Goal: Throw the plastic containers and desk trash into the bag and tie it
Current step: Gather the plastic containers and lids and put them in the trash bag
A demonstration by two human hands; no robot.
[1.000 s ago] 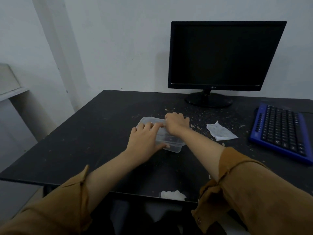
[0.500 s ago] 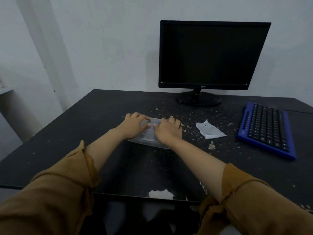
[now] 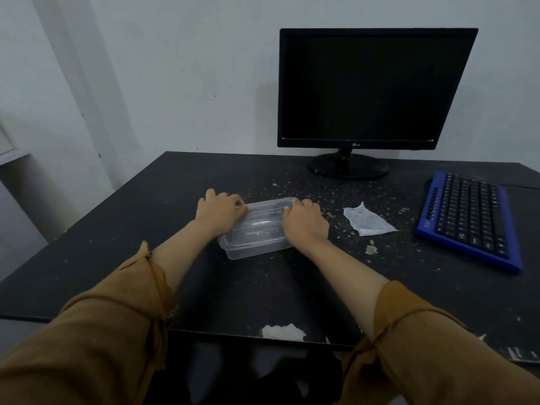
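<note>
A clear plastic container [image 3: 257,229] with its lid on lies in the middle of the black desk [image 3: 117,258]. My left hand [image 3: 219,213] presses on its left end, my right hand [image 3: 305,225] on its right end, fingers curled over the lid's edges. A crumpled white tissue [image 3: 366,220] lies to the right of the container. Small crumbs [image 3: 371,249] are scattered over the desk's middle. No bag is in view.
A black monitor [image 3: 371,89] stands at the back of the desk. A blue keyboard [image 3: 470,220] lies at the right. A white scrap or chipped patch [image 3: 282,331] shows at the desk's front edge. A wall is behind, a pale shelf [image 3: 11,153] at left.
My hands have moved apart from the lid's middle to the container's two ends. The container now lies more squarely in front of me.
</note>
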